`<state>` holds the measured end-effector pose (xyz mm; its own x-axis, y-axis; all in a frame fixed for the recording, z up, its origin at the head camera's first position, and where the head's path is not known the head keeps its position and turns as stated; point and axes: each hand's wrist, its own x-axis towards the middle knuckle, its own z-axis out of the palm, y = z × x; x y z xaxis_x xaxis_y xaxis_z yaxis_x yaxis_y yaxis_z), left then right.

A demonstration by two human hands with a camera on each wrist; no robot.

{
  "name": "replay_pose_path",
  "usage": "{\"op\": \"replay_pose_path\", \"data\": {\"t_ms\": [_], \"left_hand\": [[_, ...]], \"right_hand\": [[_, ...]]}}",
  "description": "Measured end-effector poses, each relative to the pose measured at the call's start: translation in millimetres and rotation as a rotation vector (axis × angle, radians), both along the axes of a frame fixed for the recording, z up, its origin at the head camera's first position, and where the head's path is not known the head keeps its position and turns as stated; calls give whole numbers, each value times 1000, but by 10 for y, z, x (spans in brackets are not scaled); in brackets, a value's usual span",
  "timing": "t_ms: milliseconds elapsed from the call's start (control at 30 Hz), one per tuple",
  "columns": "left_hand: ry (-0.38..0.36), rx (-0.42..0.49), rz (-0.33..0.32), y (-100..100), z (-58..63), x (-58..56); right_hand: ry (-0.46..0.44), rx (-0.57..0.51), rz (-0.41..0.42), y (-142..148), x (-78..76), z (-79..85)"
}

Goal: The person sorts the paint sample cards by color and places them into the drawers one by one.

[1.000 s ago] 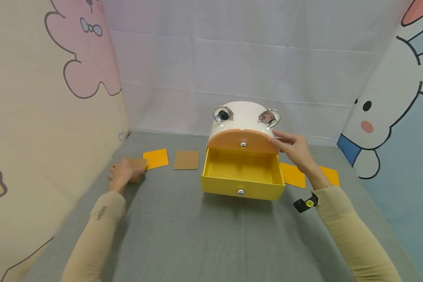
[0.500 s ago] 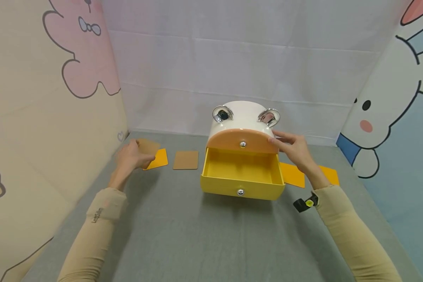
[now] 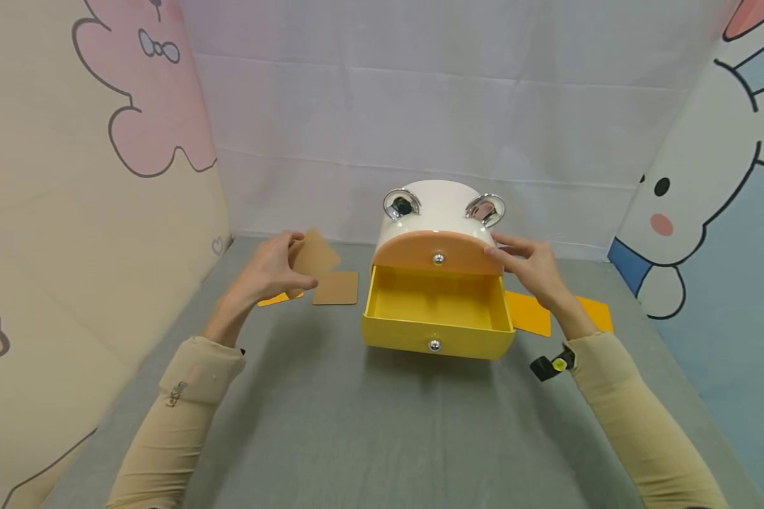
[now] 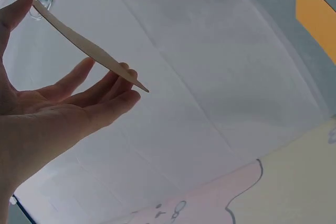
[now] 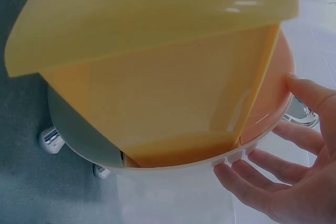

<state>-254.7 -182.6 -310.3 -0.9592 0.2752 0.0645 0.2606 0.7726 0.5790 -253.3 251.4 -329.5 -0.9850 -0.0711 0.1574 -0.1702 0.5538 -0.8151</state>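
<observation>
Brown card (image 3: 318, 253), left of the box (image 3: 442, 212), is pinched by its edges in the half-curled left hand (image 3: 272, 270); squeezing hard might bend it or pop it out. The right hand (image 3: 535, 270), fingers spread, touches the box; pushing could slide it.

A creased, pale sheet (image 3: 356, 120) hangs behind a grey tabletop (image 3: 356, 438), between a cream left panel (image 3: 38, 226) with a pink cartoon figure (image 3: 159, 134) and a blue right panel (image 3: 732, 353) with a white cartoon animal (image 3: 694, 191).

Brown cards (image 3: 335, 288): two; orange cards (image 3: 528, 314): apparently three; drawers (image 3: 397, 336): two; cabinet (image 3: 444, 205): one; hands (image 3: 267, 268): two
</observation>
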Motion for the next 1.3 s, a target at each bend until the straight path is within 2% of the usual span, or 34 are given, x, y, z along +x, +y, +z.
{"op": "replay_pose_path", "data": {"t_ms": [200,400,700,867,1033,1300], "left_hand": [[-9,-20,-72,137,99,59],[39,-53,-153,275,151,113],[66,-69,-271,549,233,208],[99,-105,-348,689,225,220],[85,-133,-403,847,187,184],[103,-210,-508,1127,171,160]], "right_hand": [[2,-2,7,3,6,5],[6,-2,9,3,8,7],[6,-1,8,9,7,15],[0,-4,9,16,-15,-15],[-5,-14,10,30,-39,-39],[-10,-7,3,0,-5,3]]}}
